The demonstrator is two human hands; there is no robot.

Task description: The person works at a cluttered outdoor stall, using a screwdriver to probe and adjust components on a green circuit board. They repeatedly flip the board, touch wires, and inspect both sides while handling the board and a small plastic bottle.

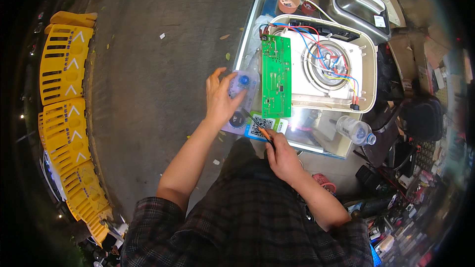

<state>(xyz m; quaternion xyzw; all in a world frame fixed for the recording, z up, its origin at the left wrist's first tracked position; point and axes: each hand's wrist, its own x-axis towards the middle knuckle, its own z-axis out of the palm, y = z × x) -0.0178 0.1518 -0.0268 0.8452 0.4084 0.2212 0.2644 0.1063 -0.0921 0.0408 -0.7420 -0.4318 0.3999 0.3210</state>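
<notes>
While the person sits at the counter's corner, a translucent purple panel point(251, 93) lies along the glass counter's left edge, just left of the green circuit board point(276, 76). Panel's long axis runs away from the person, far end tipped a bit right; blue knob point(244, 80) toward the far end, dark round disc point(237, 119) at the near end. Left hand point(220, 98) is over its left side, thumb and fingers parted, thumb below the blue knob; can't tell from where I stand whether it clamps the panel or only rests on it.

Right hand point(284, 157) is closed, thumb and fingers pinching a slim orange-and-black tool point(264, 132). Tool slants, tip up-left, toward the panel near the disc; contact at the tip unclear. Under the tool, a blue-green card point(278, 125) with a square code.

Further out: circuit board upright in long axis, over the left side of a cream housing point(369, 76) with red, blue, white and yellow wires point(322, 55) across it. Clear bottle point(352, 128) on its side, cap toward lower right. Glass counter point(312, 124) beneath. Yellow barriers point(63, 71) far left, across the pavement.
</notes>
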